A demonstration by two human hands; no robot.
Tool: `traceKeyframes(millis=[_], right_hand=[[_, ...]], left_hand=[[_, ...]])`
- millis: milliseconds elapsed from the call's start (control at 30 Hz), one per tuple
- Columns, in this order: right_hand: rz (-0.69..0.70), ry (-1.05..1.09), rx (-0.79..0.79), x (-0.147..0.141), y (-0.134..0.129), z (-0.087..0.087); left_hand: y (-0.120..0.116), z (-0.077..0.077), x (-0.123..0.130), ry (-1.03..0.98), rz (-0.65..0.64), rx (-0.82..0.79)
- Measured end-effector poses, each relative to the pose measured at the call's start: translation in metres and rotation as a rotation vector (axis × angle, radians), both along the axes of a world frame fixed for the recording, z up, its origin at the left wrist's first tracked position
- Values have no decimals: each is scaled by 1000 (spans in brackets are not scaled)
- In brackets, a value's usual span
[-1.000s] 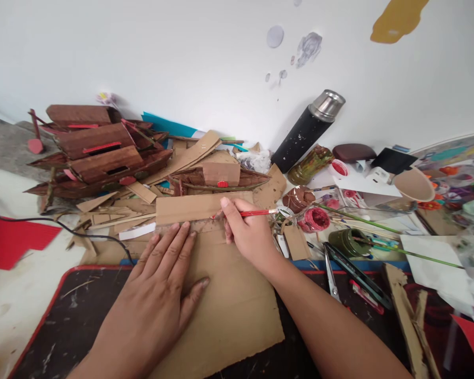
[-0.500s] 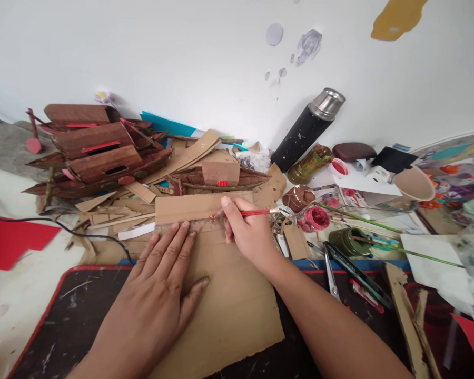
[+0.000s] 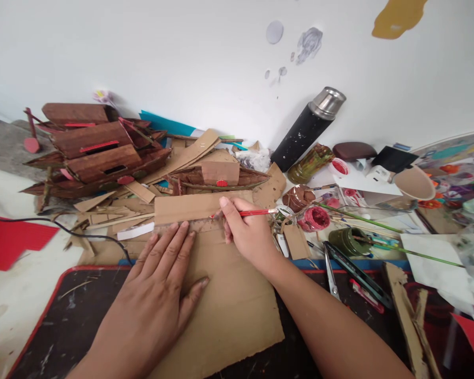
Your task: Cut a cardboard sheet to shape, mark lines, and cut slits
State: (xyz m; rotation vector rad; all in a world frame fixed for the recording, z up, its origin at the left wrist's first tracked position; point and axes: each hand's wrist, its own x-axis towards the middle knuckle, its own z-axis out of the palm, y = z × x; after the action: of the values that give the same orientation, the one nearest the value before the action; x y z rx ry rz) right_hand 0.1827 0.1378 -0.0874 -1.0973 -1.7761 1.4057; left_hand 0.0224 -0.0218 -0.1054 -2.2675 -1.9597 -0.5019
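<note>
My left hand (image 3: 164, 284) lies flat with spread fingers on a brown cardboard sheet (image 3: 237, 300), its fingertips on a clear ruler (image 3: 201, 225) that crosses the sheet near its upper part. Between the fingers of my right hand (image 3: 243, 229) is a thin red pencil (image 3: 256, 212), its tip at the ruler's edge and its other end pointing right. Just beyond the sheet rests a small brown model boat (image 3: 221, 175) with a red patch on its cover.
Several brown model boats (image 3: 102, 152) stand at the left back among cardboard scraps. A black flask (image 3: 304, 129) leans on the wall. At the right are a red paint jar (image 3: 315, 217), a green jar (image 3: 345, 242), scissors (image 3: 332, 276) and a cutter (image 3: 359, 276).
</note>
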Motion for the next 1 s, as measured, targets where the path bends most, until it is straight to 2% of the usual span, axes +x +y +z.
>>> traceKeyframes(millis=[800,1000], right_hand=[[9,-30,5,0,1,-3],[-10,20,-18,0,2,-4]], left_hand=[[-1,-1,0,-13,-2,6],[0,-2,-1,0,4,2]])
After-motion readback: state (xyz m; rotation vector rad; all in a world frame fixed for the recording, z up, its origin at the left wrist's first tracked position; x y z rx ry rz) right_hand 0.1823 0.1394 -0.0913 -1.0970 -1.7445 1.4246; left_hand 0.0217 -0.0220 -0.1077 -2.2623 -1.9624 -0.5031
